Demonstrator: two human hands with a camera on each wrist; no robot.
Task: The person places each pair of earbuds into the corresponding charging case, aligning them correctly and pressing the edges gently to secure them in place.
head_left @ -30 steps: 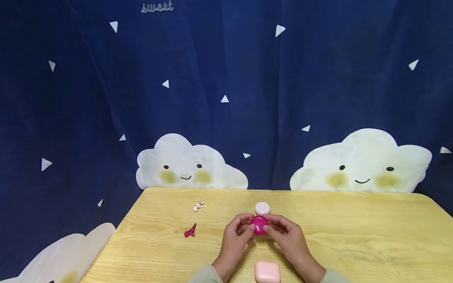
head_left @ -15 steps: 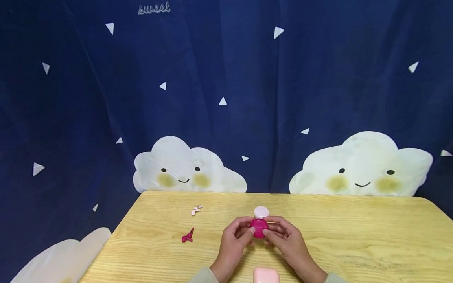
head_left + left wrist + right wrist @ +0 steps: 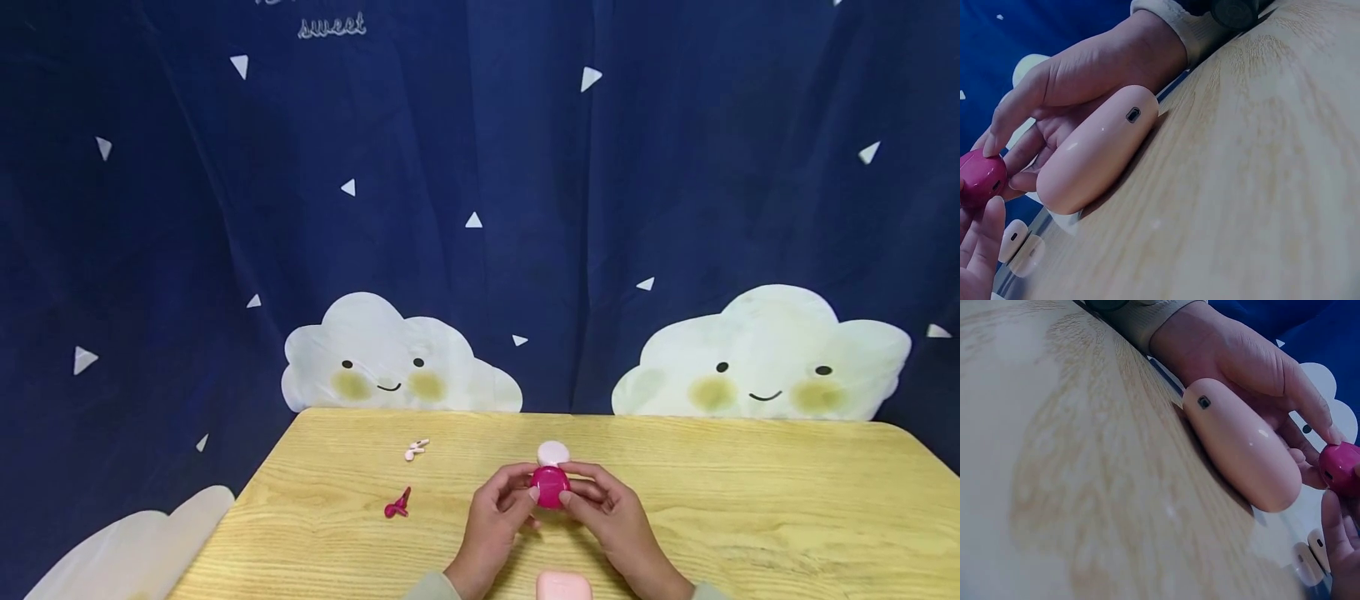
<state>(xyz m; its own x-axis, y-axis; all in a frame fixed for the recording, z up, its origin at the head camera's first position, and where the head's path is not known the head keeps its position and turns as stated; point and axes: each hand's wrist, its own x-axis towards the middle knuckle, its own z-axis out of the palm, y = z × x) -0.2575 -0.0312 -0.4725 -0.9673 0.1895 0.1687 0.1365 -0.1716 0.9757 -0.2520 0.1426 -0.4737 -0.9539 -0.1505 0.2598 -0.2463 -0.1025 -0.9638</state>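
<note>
Magenta charging case [image 3: 551,487] pinched from both sides

From my end of the feed, I see the magenta charging case held above the wood-grained counter [image 3: 750,492], in toward the middle from its left and right edges. The left hand [image 3: 493,517] has a narrow grip, thumb and fingers pinching one side of the case; the right hand [image 3: 615,521] pinches the other side in the same way. The case is a smooth, glossy disc with rounded sides, and my left wrist view picks out its small dark port [image 3: 995,185].

Toward the counter's far edge sits a pale pink round case [image 3: 553,452]; from the head the two all but meet, yet the left wrist view shows them apart. On the near side, between the pale sleeves [image 3: 435,587], lies a pink rounded-square case [image 3: 564,586], shiny and pebble-like. It bulks large in both wrist views and blocks part of each hand.

Nearer the counter's left edge I have two pairs with stems: pale pink earbuds [image 3: 412,451] closer to the far left corner, then glossy magenta earbuds [image 3: 397,506] in a small heap. Past the far edge hangs a dark blue curtain [image 3: 465,125] with white clouds [image 3: 390,333].
</note>
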